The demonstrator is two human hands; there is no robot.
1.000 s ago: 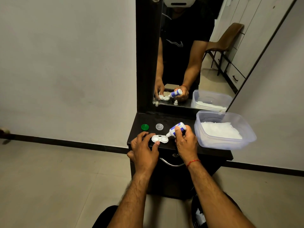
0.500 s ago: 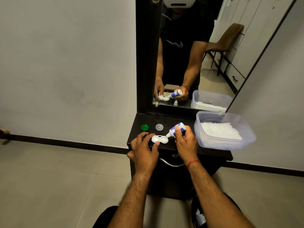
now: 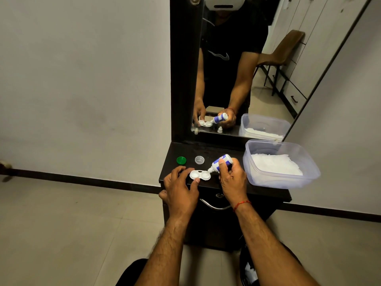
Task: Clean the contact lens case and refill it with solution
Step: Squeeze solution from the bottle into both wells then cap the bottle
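A white contact lens case (image 3: pixel 200 175) with two open wells lies on the black dresser top (image 3: pixel 224 150). My left hand (image 3: pixel 181 188) pinches its left end between thumb and fingers. My right hand (image 3: pixel 233 180) grips a small white and blue solution bottle (image 3: pixel 220 162), tilted with its nozzle down over the right well. A green cap (image 3: pixel 181 160) and a clear cap (image 3: pixel 199 159) lie apart behind the case.
A clear plastic tub (image 3: pixel 309 168) holding white tissues sits at the right end of the dresser top. A mirror (image 3: pixel 247 69) stands at the back, and a metal drawer handle (image 3: pixel 214 206) is below the front edge.
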